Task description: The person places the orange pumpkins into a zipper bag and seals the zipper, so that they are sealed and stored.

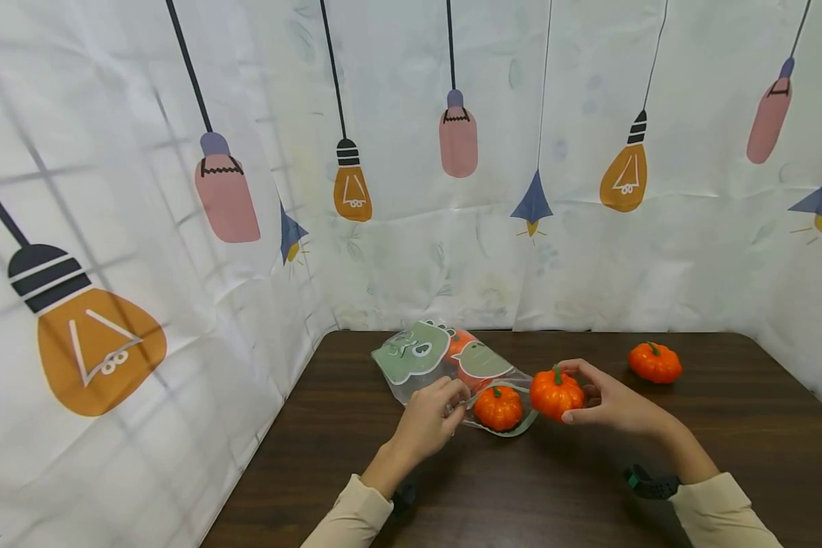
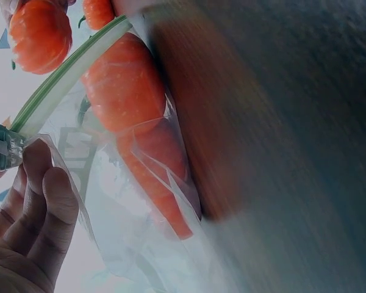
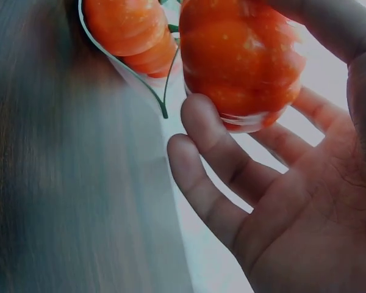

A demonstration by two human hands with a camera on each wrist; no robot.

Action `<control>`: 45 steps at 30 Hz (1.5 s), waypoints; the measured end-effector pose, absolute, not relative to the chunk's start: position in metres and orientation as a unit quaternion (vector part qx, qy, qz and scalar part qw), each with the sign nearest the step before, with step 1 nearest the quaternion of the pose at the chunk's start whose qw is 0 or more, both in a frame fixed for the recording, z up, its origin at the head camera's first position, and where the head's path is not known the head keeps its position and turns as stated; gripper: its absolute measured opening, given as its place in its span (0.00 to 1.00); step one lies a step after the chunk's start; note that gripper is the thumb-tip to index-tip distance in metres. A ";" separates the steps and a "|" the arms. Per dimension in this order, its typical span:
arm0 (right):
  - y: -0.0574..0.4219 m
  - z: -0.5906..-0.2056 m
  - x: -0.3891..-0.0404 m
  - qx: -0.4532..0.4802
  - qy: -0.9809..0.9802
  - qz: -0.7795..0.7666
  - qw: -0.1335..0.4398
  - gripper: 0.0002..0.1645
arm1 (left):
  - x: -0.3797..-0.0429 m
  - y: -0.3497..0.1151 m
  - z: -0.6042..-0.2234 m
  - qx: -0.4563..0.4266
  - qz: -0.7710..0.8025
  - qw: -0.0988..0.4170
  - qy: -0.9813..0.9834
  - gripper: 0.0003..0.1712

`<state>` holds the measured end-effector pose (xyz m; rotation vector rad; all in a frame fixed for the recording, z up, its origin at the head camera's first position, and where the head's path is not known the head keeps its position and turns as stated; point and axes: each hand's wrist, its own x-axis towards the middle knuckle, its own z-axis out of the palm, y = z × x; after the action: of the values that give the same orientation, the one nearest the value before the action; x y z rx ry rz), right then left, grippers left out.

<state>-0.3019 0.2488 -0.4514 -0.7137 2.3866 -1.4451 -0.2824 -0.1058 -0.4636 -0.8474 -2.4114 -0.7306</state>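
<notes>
A clear zip bag (image 1: 411,384) printed with green cartoon figures lies on the table with its mouth spread toward the right. My left hand (image 1: 430,417) pinches the bag's zip edge (image 2: 67,73) between thumb and fingers. Just inside the mouth sits a small orange toy pumpkin (image 1: 498,409) with a green stem. More orange shows deeper in the bag, partly behind the print. My right hand (image 1: 613,403) grips a second toy pumpkin (image 1: 556,394) by its side, above the table and just right of the bag opening. In the right wrist view this pumpkin (image 3: 241,61) lies between thumb and fingers.
Another orange pumpkin (image 1: 654,362) stands at the back right of the dark wooden table (image 1: 589,487). Behind and to the left hangs a white curtain (image 1: 404,266) printed with lamps, close to the table edges.
</notes>
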 end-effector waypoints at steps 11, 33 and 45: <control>0.238 -0.453 -0.300 -0.297 0.802 -0.488 0.172 0.41 | -0.282 -0.105 -0.463 -0.307 -0.274 0.236 -0.880 0.08; 0.209 -0.465 -0.296 -0.300 0.839 -0.432 0.143 0.41 | -0.280 -0.100 -0.463 -0.316 -0.272 0.231 -0.879 0.08; 0.189 -0.475 -0.294 -0.322 0.830 -0.439 0.119 0.46 | -0.280 -0.099 -0.463 -0.313 -0.278 0.215 -0.882 0.07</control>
<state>-0.2935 0.1891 -0.4750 -0.9412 2.4265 -1.2837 -0.2797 -0.0993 -0.4627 -0.8675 -2.4476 -0.7716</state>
